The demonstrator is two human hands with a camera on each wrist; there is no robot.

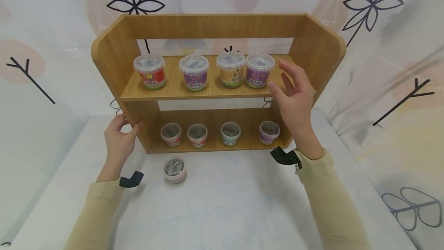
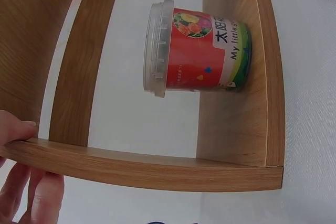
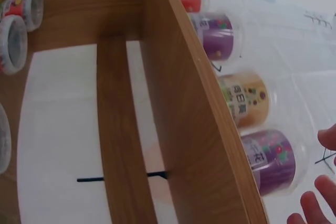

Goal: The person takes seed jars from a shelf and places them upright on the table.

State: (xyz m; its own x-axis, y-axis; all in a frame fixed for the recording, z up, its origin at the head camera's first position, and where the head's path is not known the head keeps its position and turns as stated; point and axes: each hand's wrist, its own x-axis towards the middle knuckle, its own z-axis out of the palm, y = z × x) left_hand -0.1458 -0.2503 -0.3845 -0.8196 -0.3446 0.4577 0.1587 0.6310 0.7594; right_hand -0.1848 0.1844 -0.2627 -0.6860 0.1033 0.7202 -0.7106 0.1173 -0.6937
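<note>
My left hand (image 1: 119, 138) grips the left side panel of a two-tier wooden shelf (image 1: 215, 26). In the left wrist view its thumb (image 2: 18, 129) lies inside the panel and the fingers outside. At the upper tier's right end, my right hand (image 1: 296, 101) is beside a lidded purple cup (image 1: 257, 77). Thumb and fingers are spread, and the right wrist view shows a gap between them and that purple cup (image 3: 275, 161). To its left stand a yellow cup (image 1: 231, 76), another purple cup (image 1: 195, 79) and a red cup (image 1: 153, 77).
Several lidded cups stand along the lower tier, among them a red cup (image 1: 171, 136), a teal cup (image 1: 230, 136) and a purple cup (image 1: 268, 136). Another lidded cup (image 1: 175, 171) sits on the white table (image 1: 222, 203) before the shelf. Patterned cloth (image 1: 392, 68) hangs behind and beside.
</note>
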